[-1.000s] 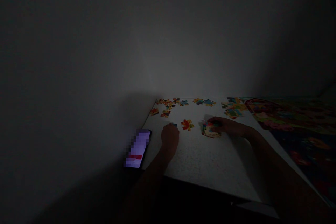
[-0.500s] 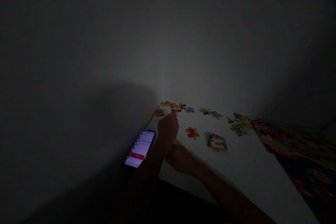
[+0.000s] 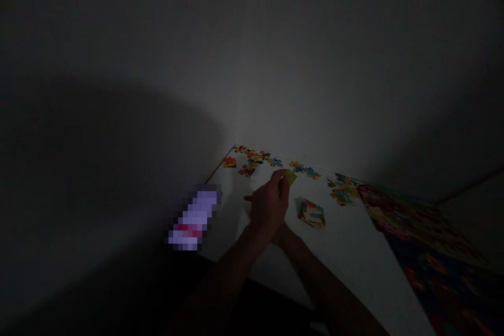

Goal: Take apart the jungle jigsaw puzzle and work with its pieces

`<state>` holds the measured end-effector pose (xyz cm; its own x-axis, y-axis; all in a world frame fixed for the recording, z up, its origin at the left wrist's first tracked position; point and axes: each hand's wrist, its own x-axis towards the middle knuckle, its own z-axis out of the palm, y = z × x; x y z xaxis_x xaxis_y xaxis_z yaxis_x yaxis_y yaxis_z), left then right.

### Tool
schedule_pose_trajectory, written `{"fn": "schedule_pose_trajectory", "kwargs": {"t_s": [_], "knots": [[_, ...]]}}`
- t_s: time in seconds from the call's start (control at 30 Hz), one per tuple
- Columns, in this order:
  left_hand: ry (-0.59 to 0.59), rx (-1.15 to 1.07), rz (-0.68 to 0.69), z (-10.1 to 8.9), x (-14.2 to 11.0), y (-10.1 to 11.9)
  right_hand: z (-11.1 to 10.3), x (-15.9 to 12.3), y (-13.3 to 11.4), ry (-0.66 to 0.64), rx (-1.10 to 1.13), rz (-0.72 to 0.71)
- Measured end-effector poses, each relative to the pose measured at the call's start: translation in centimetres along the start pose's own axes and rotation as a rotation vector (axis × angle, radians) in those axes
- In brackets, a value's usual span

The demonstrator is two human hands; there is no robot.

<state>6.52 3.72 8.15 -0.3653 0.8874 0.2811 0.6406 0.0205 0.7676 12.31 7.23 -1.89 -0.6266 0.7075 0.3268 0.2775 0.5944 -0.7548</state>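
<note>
- Pinching a green puzzle piece (image 3: 290,177) with its fingers is the left hand (image 3: 270,205).
- Right hand (image 3: 248,198) is hiding mostly behind it; cannot tell its grip.

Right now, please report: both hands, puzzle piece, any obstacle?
Left hand holding yellow-green puzzle piece. Right hand mostly hidden behind left, grip unclear. Left wrist crosses right, possibly in the way.

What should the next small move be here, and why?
Probably the left hand should lower the yellow-green piece onto the table by the blue pieces: its fingers appear to pinch it near them, with white tabletop showing in front.
</note>
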Motion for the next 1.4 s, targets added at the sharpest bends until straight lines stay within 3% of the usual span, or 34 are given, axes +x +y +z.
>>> {"fn": "schedule_pose_trajectory", "kwargs": {"t_s": [0.1,0.27,0.4,0.57,0.7,0.8,0.9,1.03,1.2,1.4], "knots": [[0.063,-0.161,0.004,1.4,1.1,-0.6,-4.9,-2.3,0.3,0.087,-0.202,0.047],[0.030,-0.272,-0.052,6.3,1.9,-0.7,-11.3,-3.9,1.8,0.436,-0.507,0.008],[-0.090,-0.324,-0.024,9.6,1.8,0.2,-13.5,-3.7,4.5,0.426,-0.596,-0.102],[-0.196,-0.318,0.093,10.7,1.1,0.3,-14.1,-4.1,6.0,0.451,-0.476,-0.015],[-0.208,-0.317,0.225,10.7,0.9,-0.3,-14.4,-4.7,5.5,0.507,-0.273,0.192],[-0.210,-0.256,0.211,10.9,1.4,-1.2,-14.9,-4.9,5.7,0.585,-0.035,0.296],[-0.210,-0.095,0.185,11.1,2.2,-2.6,-15.5,-5.0,6.2,0.533,0.187,0.324],[-0.290,0.075,0.293,10.8,2.3,-4.2,-15.4,-5.1,6.9,0.460,0.354,0.334],[-0.355,0.110,0.387,10.6,1.7,-5.1,-14.5,-5.4,7.6,0.366,0.380,0.400],[-0.349,0.138,0.427,10.4,1.4,-4.7,-14.4,-5.4,7.1,0.346,0.239,0.352]]}}
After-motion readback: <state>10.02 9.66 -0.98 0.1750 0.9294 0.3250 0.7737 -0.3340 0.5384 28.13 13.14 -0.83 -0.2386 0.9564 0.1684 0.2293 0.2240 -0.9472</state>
